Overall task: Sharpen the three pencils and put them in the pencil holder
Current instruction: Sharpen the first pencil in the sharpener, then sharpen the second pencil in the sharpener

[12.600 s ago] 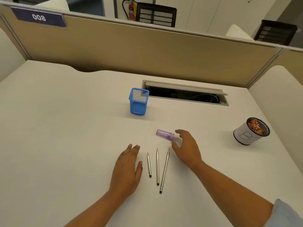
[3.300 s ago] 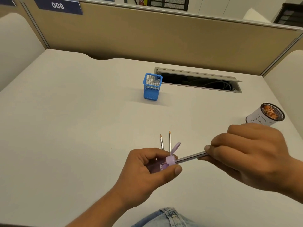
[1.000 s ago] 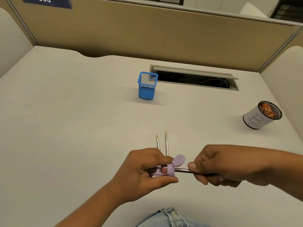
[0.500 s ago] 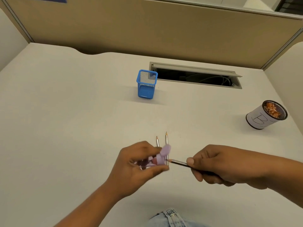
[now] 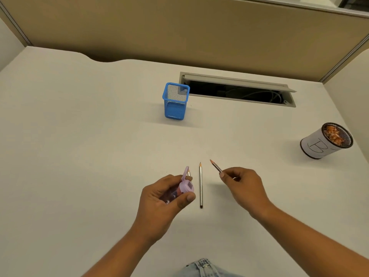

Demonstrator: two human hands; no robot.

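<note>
Right hand [image 5: 242, 185] pinches sharpened pencil [image 5: 215, 166], tip up. Left hand [image 5: 165, 196] grips purple sharpener [image 5: 186, 186], lid open. Two pencils: one on desk [image 5: 200, 184], one mostly hidden. Blue mesh holder [image 5: 175, 101] empty; no pencil stowed.

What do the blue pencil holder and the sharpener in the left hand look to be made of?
Blue pencil holder: apparently painted metal mesh with a solid rim; the desk shows through its fine grid. Sharpener in the left hand: looks like translucent lilac plastic, smooth, with a hinged cap flipped open and shavings dimly visible inside.
</note>
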